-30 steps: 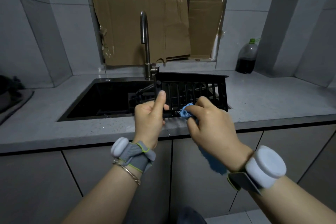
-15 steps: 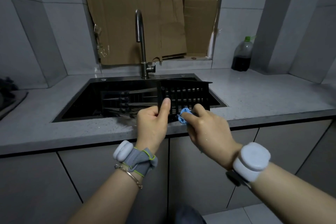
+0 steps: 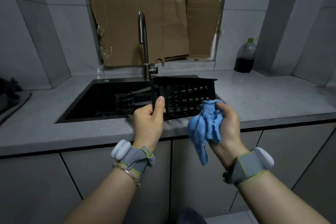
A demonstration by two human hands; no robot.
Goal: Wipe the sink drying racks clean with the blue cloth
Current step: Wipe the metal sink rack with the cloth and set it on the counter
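Observation:
A black slatted drying rack (image 3: 183, 96) is tilted up on its edge over the right part of the dark sink (image 3: 101, 103). My left hand (image 3: 149, 120) grips its left end, thumb up along the frame. My right hand (image 3: 227, 123) holds the bunched blue cloth (image 3: 205, 127) palm-up, just in front of the rack's lower right corner, with a tail of cloth hanging down. A second rack of metal bars (image 3: 131, 100) lies inside the sink.
A tall tap (image 3: 144, 45) stands behind the sink. Cardboard (image 3: 141, 27) covers the window. A dark bottle with a green cap (image 3: 244, 56) stands on the grey counter (image 3: 263, 96) at the right. Dark cloth (image 3: 9, 94) lies at the far left. Cabinet doors are below.
My right hand has turned palm-up and drawn back from the rack's slats, so the cloth now shows bunched in it. The left hand keeps its hold on the rack.

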